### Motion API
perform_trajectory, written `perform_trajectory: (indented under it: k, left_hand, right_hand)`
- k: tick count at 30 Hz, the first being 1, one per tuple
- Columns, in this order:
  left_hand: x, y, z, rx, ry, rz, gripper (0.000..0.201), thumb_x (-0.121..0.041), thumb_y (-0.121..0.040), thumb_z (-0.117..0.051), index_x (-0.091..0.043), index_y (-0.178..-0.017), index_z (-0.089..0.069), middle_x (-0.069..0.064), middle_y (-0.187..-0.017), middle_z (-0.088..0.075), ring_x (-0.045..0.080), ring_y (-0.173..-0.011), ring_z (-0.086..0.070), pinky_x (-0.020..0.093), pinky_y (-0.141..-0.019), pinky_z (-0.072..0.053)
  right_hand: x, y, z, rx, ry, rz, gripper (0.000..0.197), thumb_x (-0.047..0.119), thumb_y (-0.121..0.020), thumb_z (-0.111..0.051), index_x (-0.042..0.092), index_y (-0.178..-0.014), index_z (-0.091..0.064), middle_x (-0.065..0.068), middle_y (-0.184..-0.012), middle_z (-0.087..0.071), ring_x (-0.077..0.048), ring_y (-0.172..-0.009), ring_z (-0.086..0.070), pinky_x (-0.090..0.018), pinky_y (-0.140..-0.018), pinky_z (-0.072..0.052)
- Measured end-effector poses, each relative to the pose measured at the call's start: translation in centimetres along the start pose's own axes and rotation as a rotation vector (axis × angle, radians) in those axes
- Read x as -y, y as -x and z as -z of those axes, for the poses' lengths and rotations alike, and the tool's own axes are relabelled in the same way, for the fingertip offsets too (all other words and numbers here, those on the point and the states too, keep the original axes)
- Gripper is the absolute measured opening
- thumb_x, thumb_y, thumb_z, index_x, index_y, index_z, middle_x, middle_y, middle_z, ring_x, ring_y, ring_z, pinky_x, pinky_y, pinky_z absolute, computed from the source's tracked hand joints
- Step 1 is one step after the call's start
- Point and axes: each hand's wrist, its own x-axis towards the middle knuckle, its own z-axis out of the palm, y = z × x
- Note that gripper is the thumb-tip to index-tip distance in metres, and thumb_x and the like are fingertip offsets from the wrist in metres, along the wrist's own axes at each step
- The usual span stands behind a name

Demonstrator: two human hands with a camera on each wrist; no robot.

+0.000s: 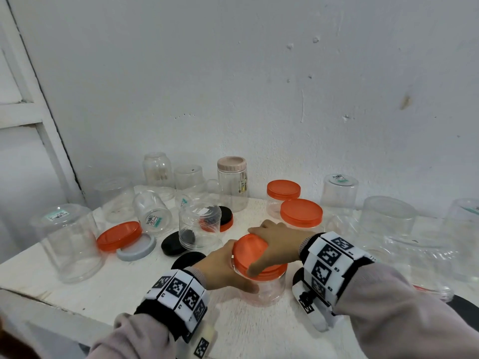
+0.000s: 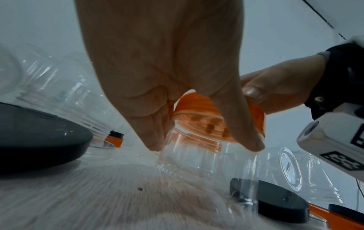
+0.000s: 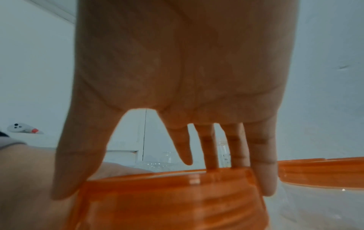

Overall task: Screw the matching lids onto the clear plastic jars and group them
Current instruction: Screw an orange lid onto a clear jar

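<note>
A small clear jar [image 1: 267, 288] stands at the table's front middle with an orange lid [image 1: 250, 251] on its mouth. My left hand [image 1: 223, 268] wraps round the jar's body from the left; in the left wrist view its thumb and fingers [image 2: 155, 132] clasp the clear jar [image 2: 197, 157] under the orange lid [image 2: 199, 107]. My right hand [image 1: 274, 244] lies over the lid from the right, thumb at the front rim, fingers curled over the far edge. The right wrist view shows those fingers [image 3: 263, 171] spread over the orange lid [image 3: 167, 199].
Two orange-lidded jars [image 1: 300, 213] stand behind my right hand, a pink-lidded jar [image 1: 232, 187] by the wall. Several open and upturned clear jars [image 1: 70, 242] crowd the left and right. Loose orange [image 1: 119, 235], grey [image 1: 137, 247] and black lids [image 1: 172, 244] lie on the white table [image 1: 103, 288].
</note>
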Motion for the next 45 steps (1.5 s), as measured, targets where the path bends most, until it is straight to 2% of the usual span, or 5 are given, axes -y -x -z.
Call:
perform_trajectory:
  k: [7,13,21,28,45]
  left_hand:
    - [-0.1,0.0,0.0,0.0,-0.013,0.006,0.104,-0.031,-0.055,-0.092,-0.024,-0.139,-0.031,-0.007,-0.126,-0.057,0.013,-0.115,-0.056,0.037,-0.101,-0.047]
    - [0.1,-0.1,0.0,0.0,-0.001,0.011,0.108,-0.033,-0.054,-0.092,-0.024,-0.141,-0.029,-0.006,-0.13,-0.053,0.015,-0.119,-0.053,0.039,-0.104,-0.044]
    - [-0.1,0.1,0.0,0.001,0.007,0.012,0.104,-0.03,-0.056,-0.092,-0.024,-0.14,-0.03,-0.007,-0.128,-0.056,0.014,-0.117,-0.055,0.038,-0.103,-0.045]
    - [-0.3,0.1,0.0,0.003,-0.011,0.022,0.107,-0.029,-0.057,-0.091,-0.024,-0.142,-0.026,-0.006,-0.132,-0.051,0.015,-0.121,-0.052,0.038,-0.105,-0.043]
    - [0.1,0.0,-0.2,-0.009,0.02,0.019,0.105,-0.03,-0.055,-0.092,-0.025,-0.14,-0.03,-0.007,-0.128,-0.054,0.013,-0.117,-0.054,0.038,-0.103,-0.045]
  right_hand:
    - [0.5,0.1,-0.3,-0.053,0.058,-0.088,0.101,0.08,-0.068,-0.056,0.022,-0.146,-0.029,-0.006,-0.145,-0.025,-0.029,-0.134,-0.026,-0.049,-0.099,-0.037]
    - [0.0,0.2,0.4,0.064,0.029,0.043,0.094,0.053,-0.076,-0.069,0.036,-0.15,-0.014,0.005,-0.15,-0.018,-0.024,-0.136,-0.021,-0.048,-0.105,-0.034]
    - [-0.1,0.1,-0.2,-0.083,0.021,-0.083,0.106,0.082,-0.065,-0.057,0.021,-0.146,-0.026,-0.007,-0.145,-0.028,-0.03,-0.132,-0.033,-0.049,-0.1,-0.039]
    - [-0.1,0.3,0.2,0.023,-0.019,0.078,0.097,0.051,-0.075,-0.072,0.033,-0.15,-0.015,0.006,-0.152,-0.018,-0.021,-0.138,-0.021,-0.048,-0.107,-0.034]
    - [0.0,0.2,-0.2,-0.007,-0.04,0.035,0.095,0.056,-0.072,-0.072,0.035,-0.148,-0.019,0.002,-0.144,-0.027,-0.023,-0.133,-0.027,-0.048,-0.102,-0.037]
